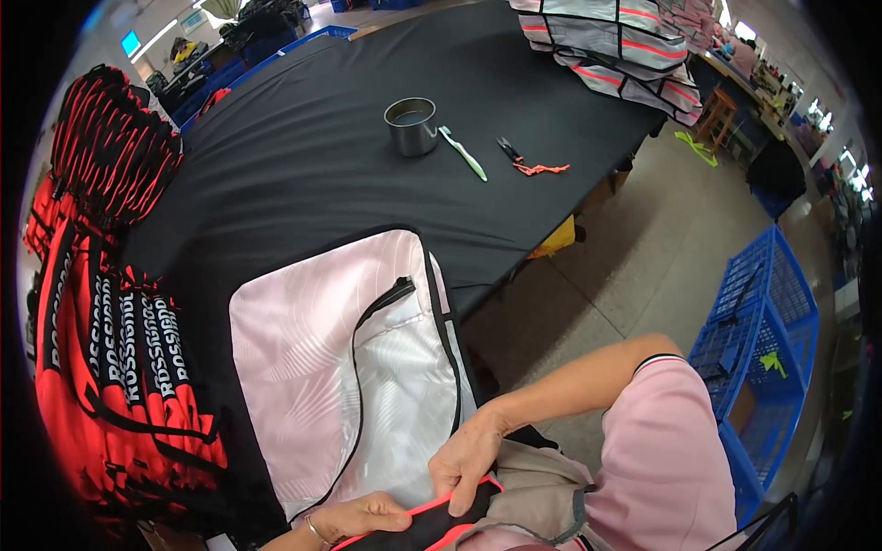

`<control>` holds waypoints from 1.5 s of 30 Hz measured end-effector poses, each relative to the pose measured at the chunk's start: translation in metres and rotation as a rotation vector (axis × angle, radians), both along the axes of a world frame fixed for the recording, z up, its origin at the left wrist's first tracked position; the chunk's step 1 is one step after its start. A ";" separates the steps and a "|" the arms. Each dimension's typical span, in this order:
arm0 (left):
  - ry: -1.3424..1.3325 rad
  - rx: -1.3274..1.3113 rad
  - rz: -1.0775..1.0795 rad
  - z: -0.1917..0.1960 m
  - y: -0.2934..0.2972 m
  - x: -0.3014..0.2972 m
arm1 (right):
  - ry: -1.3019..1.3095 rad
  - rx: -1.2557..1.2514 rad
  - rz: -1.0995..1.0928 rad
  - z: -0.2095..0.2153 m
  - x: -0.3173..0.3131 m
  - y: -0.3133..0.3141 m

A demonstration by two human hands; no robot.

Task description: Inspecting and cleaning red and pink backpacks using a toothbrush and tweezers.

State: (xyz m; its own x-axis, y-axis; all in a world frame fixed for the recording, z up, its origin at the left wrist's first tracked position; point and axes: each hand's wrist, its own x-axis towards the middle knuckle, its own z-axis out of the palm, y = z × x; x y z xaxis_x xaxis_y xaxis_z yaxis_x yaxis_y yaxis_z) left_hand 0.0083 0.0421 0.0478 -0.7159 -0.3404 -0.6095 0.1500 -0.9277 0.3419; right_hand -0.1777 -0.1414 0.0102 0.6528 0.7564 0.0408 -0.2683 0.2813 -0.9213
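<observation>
Close to my body at the lower edge, a black fabric piece with bright red edging [413, 531] stretches between my hands. My left hand [367, 514] pinches its red edge, with a bracelet on the wrist. My right hand [467, 456] grips the same piece farther right, thumb pressed down on it. Just beyond lies a pink and white bag [303, 331] with black piping, flat on the black-covered table [303, 184]. A black zipper [356, 367] curves down the bag's front. The lower end of the fabric piece is cut off by the picture's edge.
Red and black straps or bags [119, 358] are piled at the left. A metal cup [411, 127], a toothbrush [463, 153] and small thread snips [508, 150] lie farther back. Folded bags [606, 46] are stacked at far right; blue crates [758, 358] stand on the floor.
</observation>
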 end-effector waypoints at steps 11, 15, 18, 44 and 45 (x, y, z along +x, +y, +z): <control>-0.614 -0.384 0.337 0.052 -0.036 -0.025 | -0.121 -0.483 -1.149 0.049 0.019 -0.015; -0.445 -0.437 0.642 0.047 -0.065 -0.043 | -0.260 -0.580 -1.309 0.056 0.029 -0.047; -0.377 -0.461 0.719 0.037 -0.072 -0.046 | -0.166 -0.629 -1.261 0.064 0.032 -0.055; -1.581 -1.360 0.456 0.027 0.011 -0.029 | -1.237 -1.390 -1.023 0.079 0.045 0.012; -1.579 -1.363 0.456 0.032 0.008 -0.027 | -1.198 -1.511 -0.800 0.075 0.049 0.021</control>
State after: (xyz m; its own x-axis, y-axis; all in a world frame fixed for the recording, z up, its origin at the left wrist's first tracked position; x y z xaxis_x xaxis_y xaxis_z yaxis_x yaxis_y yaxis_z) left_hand -0.0191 0.0500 0.0802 0.2581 -0.9326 0.2522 -0.7764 -0.0449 0.6286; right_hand -0.1284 -0.1203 0.0849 0.9064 0.2252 0.3574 0.2686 -0.9602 -0.0761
